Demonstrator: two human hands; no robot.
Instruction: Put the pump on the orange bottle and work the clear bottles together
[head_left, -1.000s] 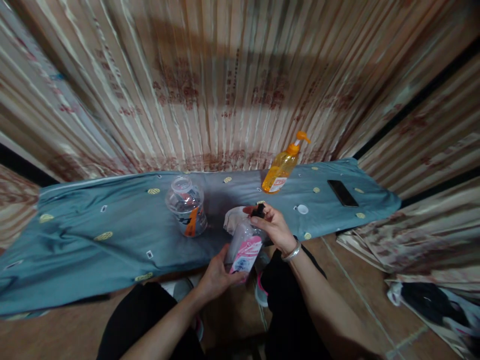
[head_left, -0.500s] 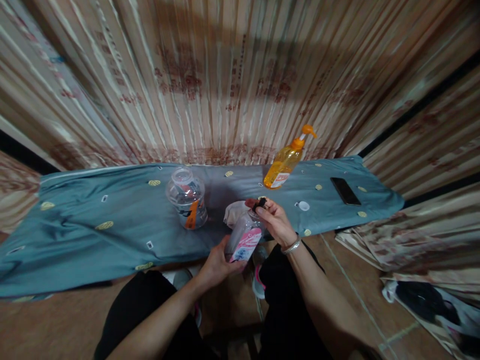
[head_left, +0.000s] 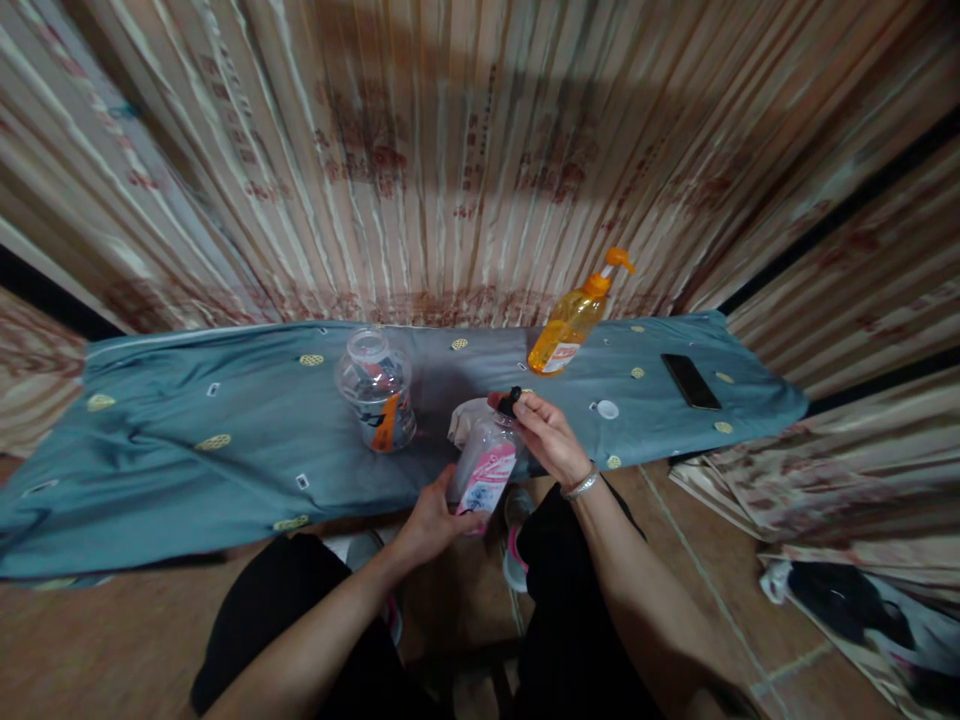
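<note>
I hold a clear bottle with a pink label [head_left: 486,472] tilted over the near edge of a blue-cloth-covered table [head_left: 187,450]. My left hand [head_left: 431,518] grips the bottle's base from below. My right hand [head_left: 547,436] is closed on the black cap [head_left: 511,399] at the bottle's top; a silver bangle sits on that wrist. A crumpled white cloth [head_left: 466,422] lies just behind the bottle.
An open clear plastic jar with an orange label [head_left: 377,391] stands left of centre. An orange pump bottle [head_left: 574,317] stands at the back. A small white cap [head_left: 607,409] and a black phone [head_left: 690,381] lie to the right. Striped curtains hang behind.
The bottle and both hands have risen slightly and shifted a little left; the grips are the same.
</note>
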